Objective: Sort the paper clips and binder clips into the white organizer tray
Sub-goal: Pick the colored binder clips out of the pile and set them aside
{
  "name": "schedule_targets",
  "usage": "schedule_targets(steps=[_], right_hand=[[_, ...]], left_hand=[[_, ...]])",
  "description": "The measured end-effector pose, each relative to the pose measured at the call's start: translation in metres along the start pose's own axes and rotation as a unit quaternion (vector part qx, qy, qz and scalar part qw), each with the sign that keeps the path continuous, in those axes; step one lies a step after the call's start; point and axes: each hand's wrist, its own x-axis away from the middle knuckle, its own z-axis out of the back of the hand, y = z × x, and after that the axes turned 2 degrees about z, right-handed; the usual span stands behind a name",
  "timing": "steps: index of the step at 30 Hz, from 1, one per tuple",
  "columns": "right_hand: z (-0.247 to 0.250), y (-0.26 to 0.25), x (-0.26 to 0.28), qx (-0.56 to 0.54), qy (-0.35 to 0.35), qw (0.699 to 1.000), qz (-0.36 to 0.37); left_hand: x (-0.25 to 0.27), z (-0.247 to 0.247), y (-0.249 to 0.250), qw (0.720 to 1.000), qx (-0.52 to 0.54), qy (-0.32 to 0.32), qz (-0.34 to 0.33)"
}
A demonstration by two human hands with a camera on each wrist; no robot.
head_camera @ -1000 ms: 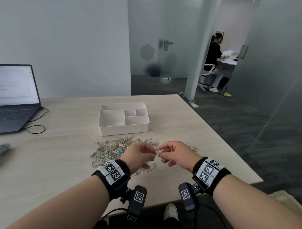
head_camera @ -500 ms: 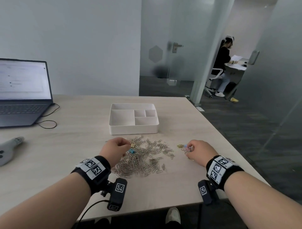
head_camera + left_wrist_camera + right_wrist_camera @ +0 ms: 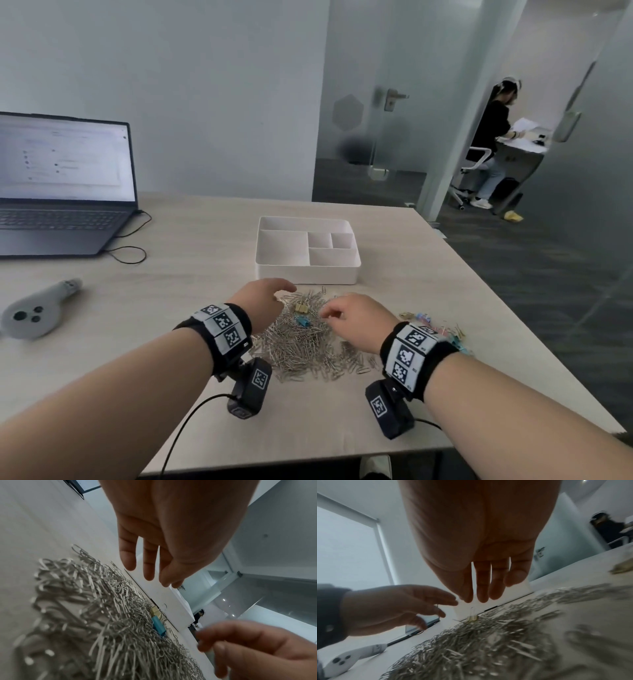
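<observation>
Both hands hovered over the heap of paper clips (image 3: 301, 346) on the counter (image 3: 191, 308). The left hand (image 3: 262, 301) had its fingers straight and spread, holding nothing; the right hand (image 3: 356, 322) hung loosely curled, also holding nothing. A gold binder clip (image 3: 301, 307) and a blue binder clip (image 3: 303, 320) lay on the heap between them. The white organizer tray (image 3: 308, 274) stood just beyond.

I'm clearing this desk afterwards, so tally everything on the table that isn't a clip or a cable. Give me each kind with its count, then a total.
Open dark grey laptop: 1
White plastic organizer tray: 1
Grey handheld controller: 1
Total: 3
</observation>
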Motion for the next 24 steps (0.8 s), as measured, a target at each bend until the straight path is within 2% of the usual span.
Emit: schedule_targets(steps=[5,9,12,16,19,24], right_hand=[[-0.008,-0.028,-0.028,0.042,-0.092,0.994,0.027],[-0.017,-0.030,-0.036,0.094,-0.116,0.988,0.040],[-0.019,-0.024,-0.035,0.069,-0.085,0.994,0.028],[-0.014,-0.012,-0.025,0.012,-0.033,0.999,0.016],[-0.005,-0.006,-0.014,-0.050,0.025,0.998,0.005],[-0.003,0.006,0.002,-0.137,0.061,0.989,-0.013]], left_hand=[[-0.011,-0.004,0.007,0.998,0.006,-0.066,-0.013],[-0.018,-0.012,0.006,0.995,-0.050,-0.082,0.019],[-0.019,-0.018,0.004,0.994,-0.063,-0.079,0.029],[-0.018,-0.018,0.004,0.998,-0.001,-0.055,0.044],[-0.012,-0.014,0.008,0.996,0.081,-0.033,0.015],[0.001,-0.013,0.012,0.987,0.156,0.040,-0.015]])
